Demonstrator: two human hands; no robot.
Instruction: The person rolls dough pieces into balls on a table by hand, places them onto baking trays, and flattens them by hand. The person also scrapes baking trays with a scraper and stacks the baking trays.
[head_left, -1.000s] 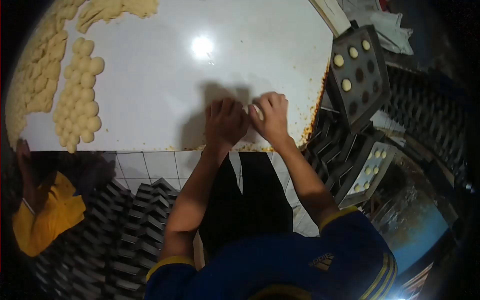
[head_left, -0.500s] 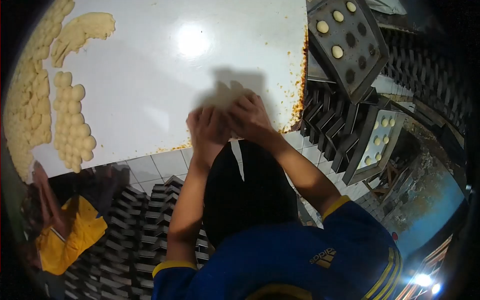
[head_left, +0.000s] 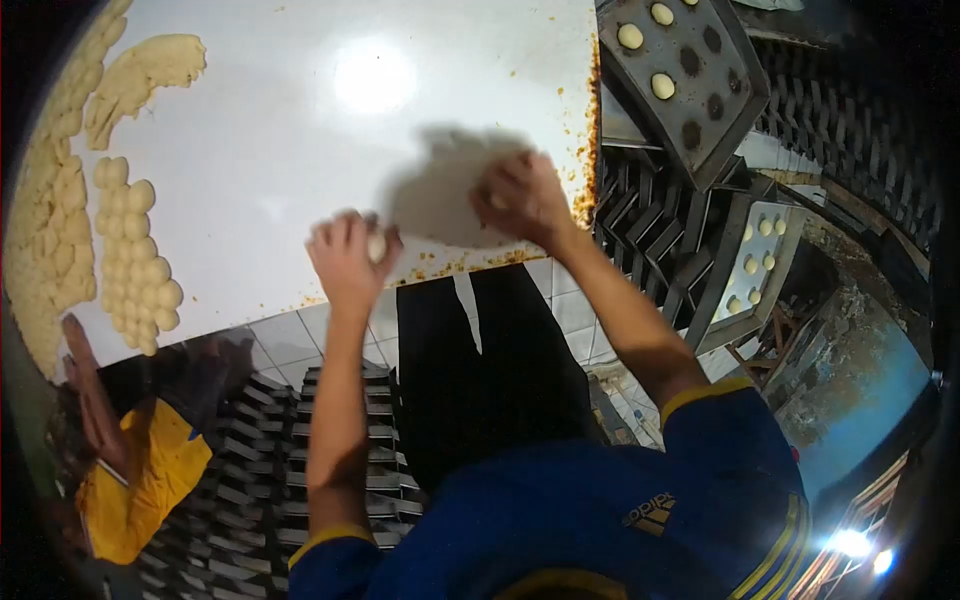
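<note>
left hand (head_left: 345, 255) cupping a dough ball (head_left: 377, 246), right hand (head_left: 525, 198) blurred, can't tell its grip, dough rounds (head_left: 132, 255) massed left of both

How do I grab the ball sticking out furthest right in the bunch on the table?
I'd cup the ball by its rounded right side, coming from the right and slightly above: bare table lies there, while other balls crowd its left.
</note>
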